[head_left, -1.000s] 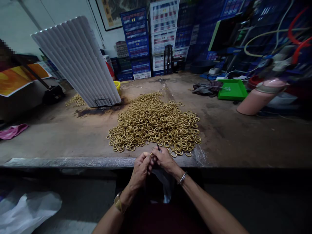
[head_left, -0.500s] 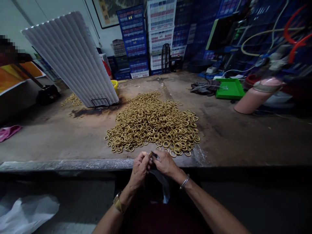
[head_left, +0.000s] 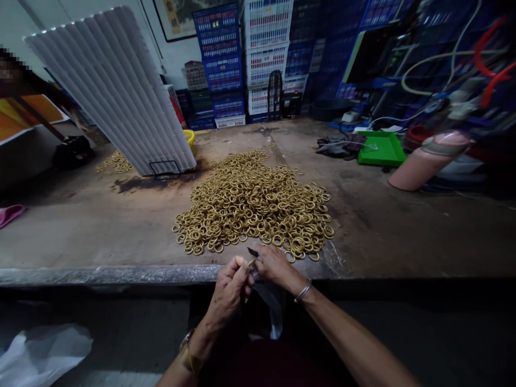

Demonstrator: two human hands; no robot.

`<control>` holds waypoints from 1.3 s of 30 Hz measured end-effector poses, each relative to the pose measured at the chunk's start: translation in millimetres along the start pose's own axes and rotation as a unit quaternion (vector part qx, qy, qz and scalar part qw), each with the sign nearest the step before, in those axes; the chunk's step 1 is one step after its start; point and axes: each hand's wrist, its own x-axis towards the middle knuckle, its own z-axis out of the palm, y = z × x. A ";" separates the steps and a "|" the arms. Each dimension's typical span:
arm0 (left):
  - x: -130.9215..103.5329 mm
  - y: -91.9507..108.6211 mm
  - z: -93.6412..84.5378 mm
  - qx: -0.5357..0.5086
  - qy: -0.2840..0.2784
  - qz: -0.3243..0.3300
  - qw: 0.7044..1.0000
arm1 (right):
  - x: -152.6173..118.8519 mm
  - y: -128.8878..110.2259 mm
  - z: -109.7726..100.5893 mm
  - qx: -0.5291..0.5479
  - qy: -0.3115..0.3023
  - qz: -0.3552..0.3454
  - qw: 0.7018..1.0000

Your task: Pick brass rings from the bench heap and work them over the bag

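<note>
A wide heap of gold-coloured rings [head_left: 258, 201] lies on the worktable [head_left: 121, 231] in front of me. At the table's near edge, my left hand [head_left: 230, 284] pinches one gold-coloured ring [head_left: 251, 262] between thumb and fingers. My right hand [head_left: 277, 267] is closed on a small knife with a dark blade [head_left: 252, 252]; its handle is hidden in the fist. The blade points left, just above the held ring, and my right fingers are close to that ring. Several loose rings lie just beyond my right hand.
A tall corrugated white panel [head_left: 108, 91] leans in a wire stand at the left, near a smaller ring pile [head_left: 115, 162]. At the right are a green tray [head_left: 381, 149] and a pink bottle [head_left: 423, 164]. Stacked crates [head_left: 266, 64] stand behind. Another person is at far left.
The knife blade has lifted off the ring and shows more clearly above it. My right hand has moved slightly up, and my left hand has turned a little with the ring.
</note>
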 end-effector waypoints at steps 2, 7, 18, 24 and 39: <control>-1.2 5.1 -1.2 -0.082 -0.009 -0.014 0.997 | 5.6 -1.4 -1.5 -0.014 0.033 0.030 0.999; 5.6 -0.5 -13.0 -0.201 0.005 -0.042 0.979 | 23.5 -5.1 -8.6 -0.045 0.105 0.094 0.989; 14.6 -15.8 -32.6 -0.342 0.007 -0.098 0.935 | 46.2 -3.9 -2.1 -0.079 0.111 0.072 0.988; 23.3 -13.4 -26.5 -0.301 0.056 -0.073 0.949 | 38.7 2.7 -0.2 -0.031 0.154 0.058 0.986; 40.1 -13.0 -8.4 -0.147 0.121 -0.033 0.981 | 19.7 -5.0 17.2 0.099 0.236 0.023 0.966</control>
